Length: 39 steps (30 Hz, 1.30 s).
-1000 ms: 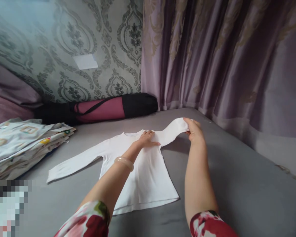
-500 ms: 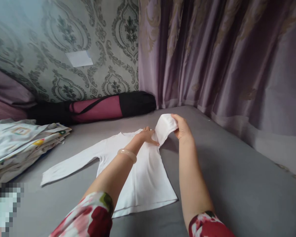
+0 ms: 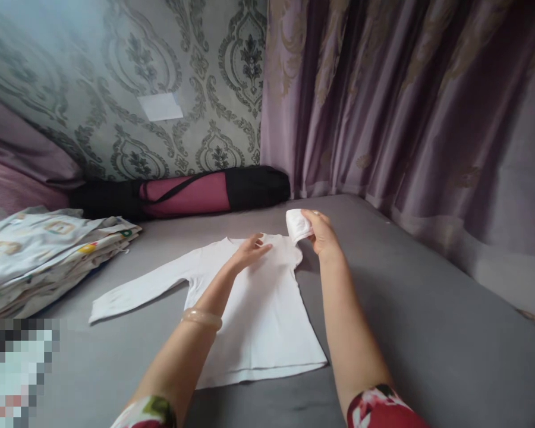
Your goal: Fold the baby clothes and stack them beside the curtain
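A white long-sleeved shirt (image 3: 267, 321) lies spread on the grey sheet, its neckline away from me and its hem towards me. Its left sleeve (image 3: 138, 291) stretches flat out to the side. The other sleeve (image 3: 298, 226) is bunched and raised, with my right hand (image 3: 323, 233) closed around it. Above the upper chest of the shirt hovers my left hand (image 3: 251, 251), fingers apart and holding nothing; a pale bangle (image 3: 201, 319) circles that wrist.
Folded patterned cloths (image 3: 49, 255) are piled at the left. A long black and maroon bag (image 3: 187, 195) lies along the papered wall (image 3: 205, 77). Purple curtains (image 3: 365, 89) hang behind and to the right of the grey bed (image 3: 428, 333).
My left hand has come up off the shirt near the shoulder and moved left. My right hand keeps hold of the sleeve, now more bunched. The view has shifted slightly left.
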### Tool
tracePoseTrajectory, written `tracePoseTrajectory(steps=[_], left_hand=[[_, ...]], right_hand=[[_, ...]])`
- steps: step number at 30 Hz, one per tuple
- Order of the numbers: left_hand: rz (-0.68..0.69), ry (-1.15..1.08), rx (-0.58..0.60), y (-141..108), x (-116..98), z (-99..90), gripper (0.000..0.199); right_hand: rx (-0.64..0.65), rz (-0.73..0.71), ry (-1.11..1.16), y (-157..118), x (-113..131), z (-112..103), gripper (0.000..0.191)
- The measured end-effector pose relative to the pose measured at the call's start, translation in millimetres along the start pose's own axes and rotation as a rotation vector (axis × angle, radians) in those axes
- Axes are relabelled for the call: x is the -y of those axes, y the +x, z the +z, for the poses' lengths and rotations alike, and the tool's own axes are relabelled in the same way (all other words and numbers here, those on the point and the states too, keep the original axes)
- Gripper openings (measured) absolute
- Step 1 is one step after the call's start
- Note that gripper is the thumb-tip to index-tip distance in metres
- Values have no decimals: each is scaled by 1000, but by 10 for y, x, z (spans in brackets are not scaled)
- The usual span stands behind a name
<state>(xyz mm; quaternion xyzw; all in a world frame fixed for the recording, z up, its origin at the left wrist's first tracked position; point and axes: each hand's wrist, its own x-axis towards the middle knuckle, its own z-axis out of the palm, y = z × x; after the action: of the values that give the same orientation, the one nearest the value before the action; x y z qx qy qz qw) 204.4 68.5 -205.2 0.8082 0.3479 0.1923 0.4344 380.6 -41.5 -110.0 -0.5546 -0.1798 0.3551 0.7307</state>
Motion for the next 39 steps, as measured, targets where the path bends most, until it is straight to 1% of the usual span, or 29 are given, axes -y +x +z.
tracePoseTrajectory(steps=[3, 5, 7, 9, 10, 11, 14, 15, 16, 17, 18, 20, 23, 26, 28, 30, 31, 33, 36, 39], left_hand=[[-165, -390, -120, -267, 147, -206, 59], [-233, -606, -181, -411, 196, -314, 52], [-291, -780, -222, -505, 212, -383, 49], [-350, -900, -225, -545, 198, -422, 53], [-377, -935, -214, -550, 182, -434, 57], [-400, -952, -204, -548, 162, -444, 61], [-419, -940, -183, -536, 103, -460, 70], [-408, -934, -184, -536, 91, -460, 69], [-392, -930, -184, -538, 87, -455, 67], [-370, -923, -184, -541, 91, -446, 62], [-352, -909, -185, -545, 105, -433, 57], [-323, -864, -207, -545, 158, -401, 52], [-287, -826, -297, -527, 257, -370, 53], [-278, -803, -367, -515, 306, -396, 49], [-277, -785, -369, -529, 301, -433, 47], [-271, -783, -357, -558, 281, -466, 47], [-267, -780, -349, -574, 271, -477, 47], [-258, -753, -356, -606, 258, -489, 47], [-227, -653, -383, -641, 260, -492, 42], [-210, -503, -422, -657, 280, -496, 37]], right_hand=[[29, -57, -92, 53, -154, 123, 19], [54, -145, -152, 63, -289, 245, 23], [76, -240, -241, 27, -437, 385, 26], [122, -293, -350, -64, -584, 520, 29], [174, -303, -399, -127, -651, 580, 30], [257, -305, -440, -198, -710, 631, 32], [589, -266, -522, -396, -801, 724, 36], [664, -242, -536, -438, -795, 733, 37], [699, -215, -544, -460, -769, 730, 37], [690, -190, -543, -461, -726, 715, 38], [643, -169, -533, -441, -670, 688, 39], [494, -141, -482, -345, -543, 594, 40], [261, -123, -364, -120, -408, 370, 40], [97, -113, -301, 122, -436, 139, 36], [30, -133, -367, 257, -548, 47, 32], [13, -183, -572, 342, -701, 30, 32], [31, -207, -709, 357, -781, 48, 34], [109, -242, -973, 326, -928, 118, 39], [230, -312, -1257, 155, -1082, 243, 47], [267, -357, -1455, -44, -1154, 313, 54]])
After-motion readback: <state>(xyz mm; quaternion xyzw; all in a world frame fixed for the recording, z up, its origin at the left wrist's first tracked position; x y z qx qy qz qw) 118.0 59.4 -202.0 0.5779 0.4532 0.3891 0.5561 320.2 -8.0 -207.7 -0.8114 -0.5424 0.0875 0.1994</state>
